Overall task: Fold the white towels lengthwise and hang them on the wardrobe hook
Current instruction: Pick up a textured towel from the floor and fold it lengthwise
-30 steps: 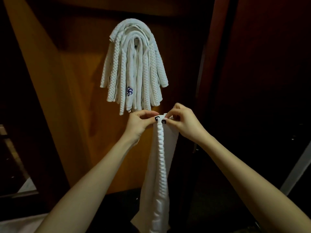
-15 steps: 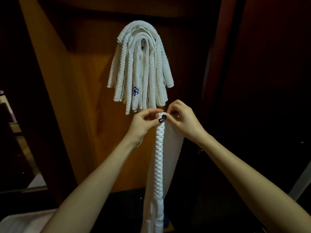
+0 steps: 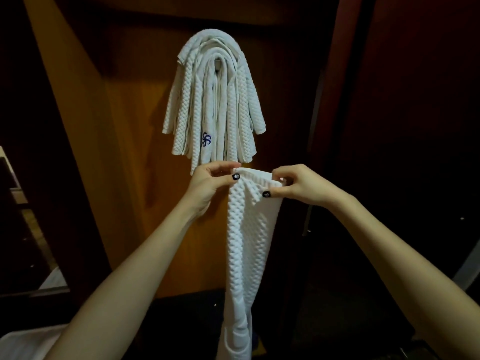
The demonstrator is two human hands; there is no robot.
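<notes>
So the left hand and right hand are both pinching the top edge of the towel. The left grip is sitting at 9 o'clock on that edge and the right grip at 3 o'clock. Both grips are closed on the cloth, thumbs in front. The rest of the towel is dangling toward 6 o'clock and running out of the bottom of the view, so I'm not seeing where its lower end is.

What's changing: half a second back the hands were nearly touching, holding the towel as one skinny strip. Now they're spreading apart, and the top edge is opening into a wider band with a small flap poking out by the right thumb. I'm reading that as the lengthwise fold getting reopened or squared up rather than finished, maybe because the layers weren't lining up.

The hung towels are draping over the hook at 12 o'clock from the hands, against the wardrobe panel. Their lower ends are hanging just above the left fingers, and one is showing a blue logo.

My guess is this towel is still needing to be narrowed again before it's going up. That hook is looking crowded, so it could be sliding off the pile.
</notes>
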